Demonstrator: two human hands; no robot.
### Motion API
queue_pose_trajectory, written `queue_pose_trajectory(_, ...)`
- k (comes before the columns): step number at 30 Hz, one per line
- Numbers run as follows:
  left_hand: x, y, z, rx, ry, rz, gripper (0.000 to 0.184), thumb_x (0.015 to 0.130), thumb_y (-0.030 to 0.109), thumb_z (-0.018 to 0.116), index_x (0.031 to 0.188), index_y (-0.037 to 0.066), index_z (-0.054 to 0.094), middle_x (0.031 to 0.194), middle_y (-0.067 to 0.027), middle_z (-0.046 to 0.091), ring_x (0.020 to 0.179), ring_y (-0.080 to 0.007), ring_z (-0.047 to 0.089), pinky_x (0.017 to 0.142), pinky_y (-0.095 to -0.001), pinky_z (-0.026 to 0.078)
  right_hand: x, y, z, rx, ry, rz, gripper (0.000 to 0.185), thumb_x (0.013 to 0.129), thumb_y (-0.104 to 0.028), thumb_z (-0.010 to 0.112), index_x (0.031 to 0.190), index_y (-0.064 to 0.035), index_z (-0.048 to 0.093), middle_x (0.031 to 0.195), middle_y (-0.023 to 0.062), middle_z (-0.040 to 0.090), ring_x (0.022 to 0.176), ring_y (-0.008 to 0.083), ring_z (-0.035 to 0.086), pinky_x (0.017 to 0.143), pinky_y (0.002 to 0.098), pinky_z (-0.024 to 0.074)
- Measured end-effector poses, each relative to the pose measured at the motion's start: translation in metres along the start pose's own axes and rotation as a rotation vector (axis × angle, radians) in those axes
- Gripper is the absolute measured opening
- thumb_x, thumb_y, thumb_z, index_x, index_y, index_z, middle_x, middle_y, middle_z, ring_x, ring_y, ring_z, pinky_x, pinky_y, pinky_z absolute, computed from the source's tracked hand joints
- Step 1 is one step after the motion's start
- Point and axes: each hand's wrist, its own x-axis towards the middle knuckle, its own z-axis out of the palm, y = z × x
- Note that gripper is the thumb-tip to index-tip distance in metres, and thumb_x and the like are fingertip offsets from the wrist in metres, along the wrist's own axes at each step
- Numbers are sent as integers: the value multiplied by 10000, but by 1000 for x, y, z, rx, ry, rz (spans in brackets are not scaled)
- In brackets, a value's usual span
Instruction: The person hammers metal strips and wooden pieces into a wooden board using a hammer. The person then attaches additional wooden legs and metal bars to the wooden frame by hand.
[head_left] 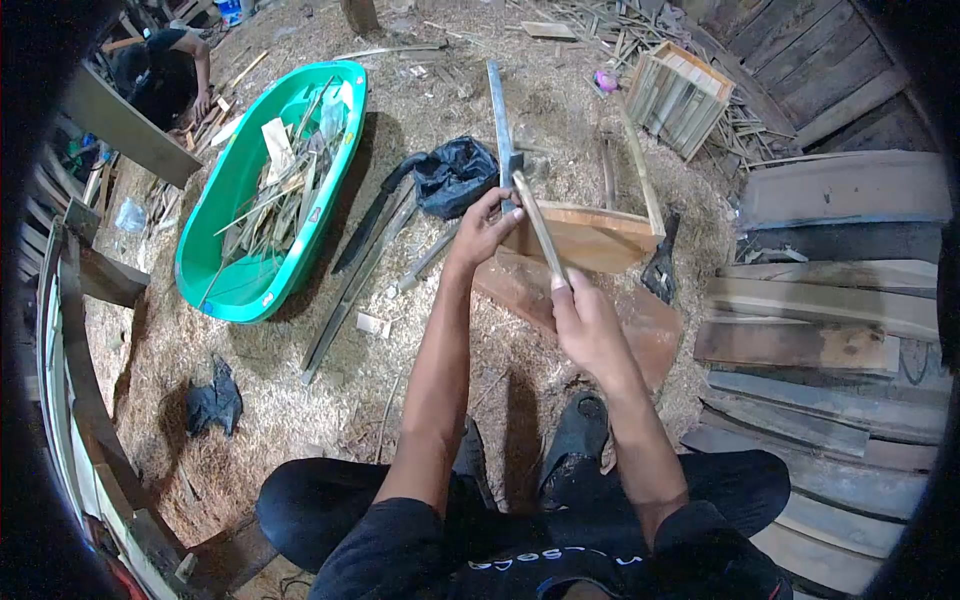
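Note:
My right hand (588,325) is wrapped round the wooden handle of a hammer (540,225), whose dark head sits against a long grey strip (498,105). My left hand (485,230) grips the lower end of that strip, close to the hammer head; whether it is metal or wood I cannot tell. Right beside my left hand an orange-brown wooden board (585,238) stands on edge, with a narrow slat (640,175) at its right end. Below it a reddish board (645,330) lies flat on the shavings, partly hidden by my right arm.
A green plastic tub (190,265) holding wood scraps stands left. Near it lie a black bag (455,178), a dark-bladed saw or machete (365,230) and long strips. Planks (820,305) line the right; a slatted crate (680,100) stands behind. Another person (165,75) crouches at upper left.

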Motion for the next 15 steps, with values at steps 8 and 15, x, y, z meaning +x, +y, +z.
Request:
queue_pose_trajectory(8,-5,-6,15,86,126,48,625,915,152,597,1450,40,296,1416,-196,410,1305,-233,398,1078,-352,308,5,6,-8,146,58,8,337,999,-273,438,1122,11,571,651,15,479,606,112,489,570,281,416)
queue_pose_trajectory(15,-8,-5,16,195,99,69,654,954,194,542,1478,-11,209,1496,-194,306,1383,-240,294,1115,-335,235,7,30,12,204,25,45,353,1000,-284,440,1099,26,576,691,35,521,634,124,533,612,294,456)
